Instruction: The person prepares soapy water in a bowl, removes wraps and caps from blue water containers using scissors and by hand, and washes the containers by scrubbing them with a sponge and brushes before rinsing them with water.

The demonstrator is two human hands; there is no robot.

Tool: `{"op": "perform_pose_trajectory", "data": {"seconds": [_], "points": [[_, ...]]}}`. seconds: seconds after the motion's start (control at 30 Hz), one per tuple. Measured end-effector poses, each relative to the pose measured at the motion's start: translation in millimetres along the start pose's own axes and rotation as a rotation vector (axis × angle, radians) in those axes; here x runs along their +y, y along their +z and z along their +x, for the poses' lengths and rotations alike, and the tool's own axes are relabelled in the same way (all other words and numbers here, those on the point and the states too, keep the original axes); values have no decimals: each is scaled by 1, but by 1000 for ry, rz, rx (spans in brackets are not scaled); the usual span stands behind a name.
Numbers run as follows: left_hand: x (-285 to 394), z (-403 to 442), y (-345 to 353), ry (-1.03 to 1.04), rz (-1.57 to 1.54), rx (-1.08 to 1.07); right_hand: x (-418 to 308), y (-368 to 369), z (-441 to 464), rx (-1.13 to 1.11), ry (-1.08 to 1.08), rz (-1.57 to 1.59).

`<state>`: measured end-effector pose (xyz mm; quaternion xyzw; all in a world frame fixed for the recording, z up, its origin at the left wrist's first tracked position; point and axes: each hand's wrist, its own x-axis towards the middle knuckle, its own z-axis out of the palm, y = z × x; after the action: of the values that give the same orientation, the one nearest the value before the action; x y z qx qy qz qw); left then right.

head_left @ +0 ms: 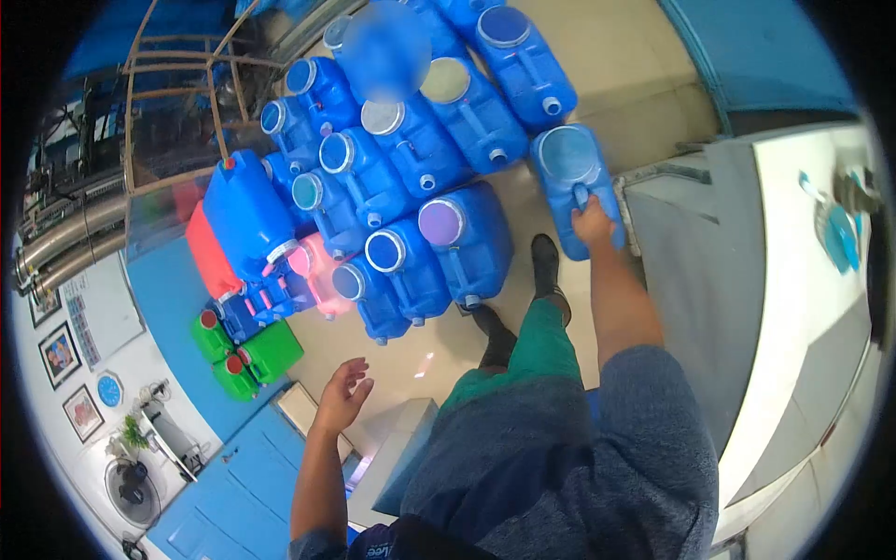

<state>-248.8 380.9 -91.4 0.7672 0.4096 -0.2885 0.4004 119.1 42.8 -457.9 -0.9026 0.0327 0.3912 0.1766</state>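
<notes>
A blue water container [560,191] with a wide pale-blue cap stands at the right side of the group, and my right hand [594,224] is wrapped round its handle. My left hand [345,395] hangs in the air below the small blue container [371,294], fingers apart and holding nothing. Near the middle sits a blue container with a purple cap [441,222]. Beside it is one with a dark blue cap [385,251]. A pink container [322,271] is among them.
Several more blue containers [420,149] fill the floor ahead. Green containers [271,352] and a red one [212,252] are at the left. A grey block with a white counter [793,215] is on the right. A blue door [238,495] and wall fan [133,492] are lower left.
</notes>
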Motion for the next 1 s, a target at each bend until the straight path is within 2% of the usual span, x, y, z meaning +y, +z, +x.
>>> {"op": "perform_pose_trajectory", "data": {"seconds": [0.07,0.13,0.2,0.27,0.33,0.4,0.47,0.53,0.6,0.67,0.73,0.8,0.83,0.87,0.93,1.0], "points": [[16,9,-6,98,-18,-34,-3,-16,-44,93,57,41],[35,17,-18,202,-39,-64,6,-26,-101,336,-1,79],[59,27,-33,385,191,-63,17,-57,-163,378,-20,138],[93,34,-47,503,233,-40,25,-92,-228,422,-50,190],[138,40,-57,627,332,-23,41,-114,-293,499,-141,457],[189,25,-61,803,323,43,48,-144,-362,511,-173,634],[227,25,-58,1110,378,133,66,-164,-422,627,-271,690],[267,15,-51,1326,387,189,82,-179,-477,774,-348,804],[313,-29,-45,1422,371,222,150,-163,-506,812,-386,1075],[356,-72,-36,1408,435,-125,198,-149,-538,972,-461,1399],[393,-118,-15,1522,473,-147,241,-145,-585,1097,-401,1437],[425,-171,17,1771,285,-26,279,-140,-631,1227,-404,1536],[441,-186,41,1920,259,113,302,-133,-649,1291,-448,1562],[456,-205,65,1962,260,83,321,-127,-665,1344,-440,1564],[485,-243,118,2153,302,430,355,-118,-688,1582,-373,1198],[515,-270,179,2213,276,401,387,-109,-708,1743,-234,878]]}}
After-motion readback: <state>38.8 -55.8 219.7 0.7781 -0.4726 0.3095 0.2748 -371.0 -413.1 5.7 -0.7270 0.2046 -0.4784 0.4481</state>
